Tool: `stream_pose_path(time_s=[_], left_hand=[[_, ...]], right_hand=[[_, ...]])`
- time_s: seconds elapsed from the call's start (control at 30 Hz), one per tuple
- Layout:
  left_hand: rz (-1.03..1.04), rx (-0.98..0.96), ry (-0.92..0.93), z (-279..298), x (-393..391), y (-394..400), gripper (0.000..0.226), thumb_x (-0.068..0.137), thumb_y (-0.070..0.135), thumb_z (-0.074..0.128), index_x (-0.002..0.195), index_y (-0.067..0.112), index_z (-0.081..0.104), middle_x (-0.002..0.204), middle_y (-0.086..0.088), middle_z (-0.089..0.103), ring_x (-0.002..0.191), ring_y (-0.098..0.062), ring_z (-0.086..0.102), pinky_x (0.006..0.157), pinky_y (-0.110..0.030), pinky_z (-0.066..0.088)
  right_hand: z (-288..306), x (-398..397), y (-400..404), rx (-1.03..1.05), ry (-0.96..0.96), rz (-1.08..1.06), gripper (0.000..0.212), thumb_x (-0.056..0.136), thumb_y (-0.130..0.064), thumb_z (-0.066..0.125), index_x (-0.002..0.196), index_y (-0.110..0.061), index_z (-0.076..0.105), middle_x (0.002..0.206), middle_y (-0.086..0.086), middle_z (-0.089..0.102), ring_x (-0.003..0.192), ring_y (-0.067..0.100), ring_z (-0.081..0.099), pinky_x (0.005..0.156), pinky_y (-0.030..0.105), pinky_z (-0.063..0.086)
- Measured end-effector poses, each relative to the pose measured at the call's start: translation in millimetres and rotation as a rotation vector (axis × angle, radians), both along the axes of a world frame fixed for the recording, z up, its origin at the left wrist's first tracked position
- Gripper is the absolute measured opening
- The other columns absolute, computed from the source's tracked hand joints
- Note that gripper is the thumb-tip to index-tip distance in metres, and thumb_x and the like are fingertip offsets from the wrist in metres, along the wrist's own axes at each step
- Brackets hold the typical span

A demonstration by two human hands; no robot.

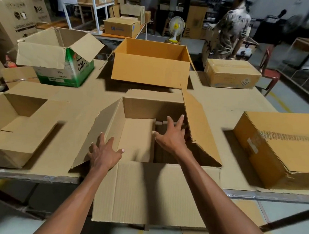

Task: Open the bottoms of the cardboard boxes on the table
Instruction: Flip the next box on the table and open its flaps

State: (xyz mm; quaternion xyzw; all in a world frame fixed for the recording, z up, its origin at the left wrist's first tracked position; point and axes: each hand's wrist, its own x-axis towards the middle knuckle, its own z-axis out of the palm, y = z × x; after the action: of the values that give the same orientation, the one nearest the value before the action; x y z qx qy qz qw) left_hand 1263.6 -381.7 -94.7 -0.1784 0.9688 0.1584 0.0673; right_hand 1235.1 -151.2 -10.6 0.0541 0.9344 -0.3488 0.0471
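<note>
A brown cardboard box [150,107] stands at the table's front edge with its upper flaps spread outward. Its near flap [155,192] hangs down over the table edge. My left hand [105,154] lies with spread fingers on the box's left flap [100,131], thumb on the inner side. My right hand [170,134] reaches down inside the box with straight, spread fingers, over a gap between the bottom flaps [139,139]. The right flap [200,131] stands tilted up.
Other boxes stand around: an open orange one [150,70] behind, a green-printed open one [61,67] at back left, a flattened one [20,124] at left, closed ones at right [284,147] and back right [231,75]. A person [229,30] bends over beyond the table.
</note>
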Motion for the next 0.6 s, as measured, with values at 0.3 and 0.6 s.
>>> stream_pose_path(time_s=[0.3, 0.6], left_hand=[[0.007, 0.015, 0.027, -3.6, -2.9, -0.1, 0.076, 0.088, 0.069, 0.051, 0.154, 0.035, 0.031, 0.167, 0.004, -0.003, 0.149, -0.041, 0.016, 0.115, -0.061, 0.025], [0.0, -0.001, 0.029, -5.9, -6.0, -0.1, 0.077, 0.088, 0.069, 0.052, 0.153, 0.034, 0.031, 0.168, 0.002, -0.002, 0.148, -0.04, 0.019, 0.114, -0.061, 0.028]], right_hand=[[2.4, -12.7, 118.5, 0.139, 0.156, -0.239, 0.077, 0.089, -0.052, 0.064, 0.155, -0.03, 0.031, 0.168, 0.008, -0.011, 0.151, 0.046, -0.005, 0.117, 0.065, 0.006], [-47.4, 6.7, 160.7, -0.095, -0.108, -0.342, 0.085, 0.083, -0.06, 0.068, 0.152, -0.026, 0.033, 0.155, 0.017, 0.039, 0.137, 0.043, 0.042, 0.112, 0.052, 0.037]])
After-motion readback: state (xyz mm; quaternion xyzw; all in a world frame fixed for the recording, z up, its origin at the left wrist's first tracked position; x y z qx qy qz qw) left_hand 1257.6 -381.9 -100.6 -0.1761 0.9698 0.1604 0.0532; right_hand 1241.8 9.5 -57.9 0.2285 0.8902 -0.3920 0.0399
